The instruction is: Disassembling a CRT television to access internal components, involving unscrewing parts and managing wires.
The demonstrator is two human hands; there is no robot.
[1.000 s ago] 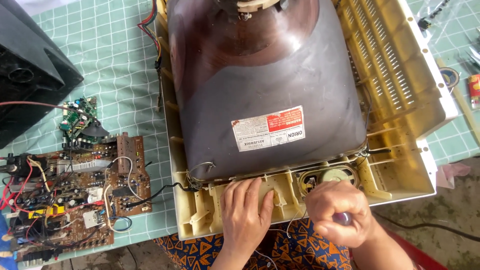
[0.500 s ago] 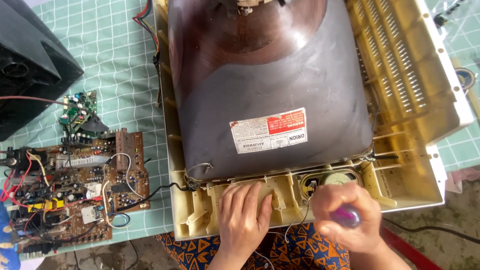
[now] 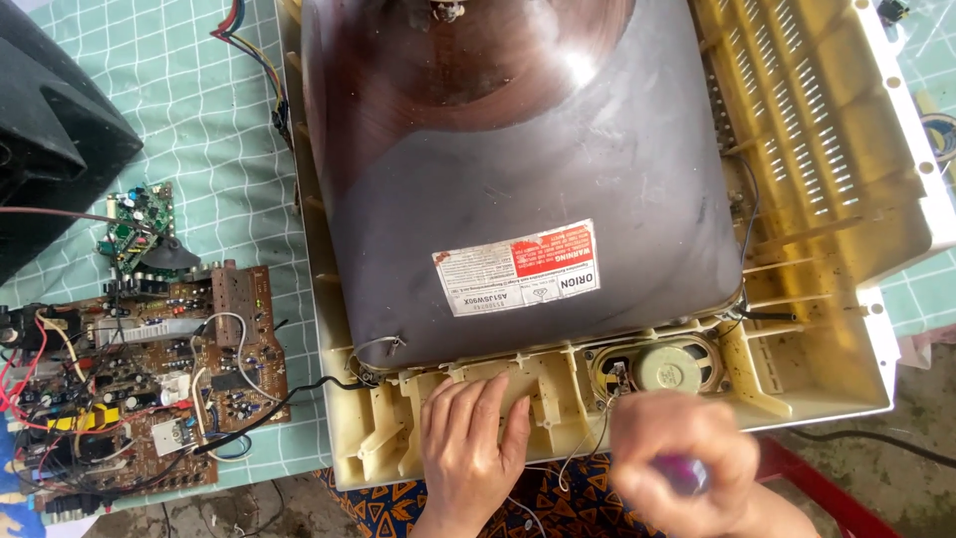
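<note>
A large dark picture tube (image 3: 518,179) lies face down in a yellowed plastic housing (image 3: 827,189), with a white and red sticker (image 3: 518,267) on its back. My left hand (image 3: 468,448) lies flat with spread fingers on the housing's near ribbed edge. My right hand (image 3: 682,458), blurred by motion, is closed on a purple-handled tool (image 3: 682,476) just below the small oval speaker (image 3: 662,367). The tool's tip is hidden.
A brown circuit board (image 3: 139,389) with red, yellow and black wires lies at the left on a green gridded mat (image 3: 199,120). A small green board (image 3: 134,224) and a black plastic shell (image 3: 50,139) sit behind it. A black cable (image 3: 299,394) runs from board to housing.
My right hand has shifted down and slightly left from the speaker, turning so the purple handle shows. My left hand stays pressed on the housing edge.
</note>
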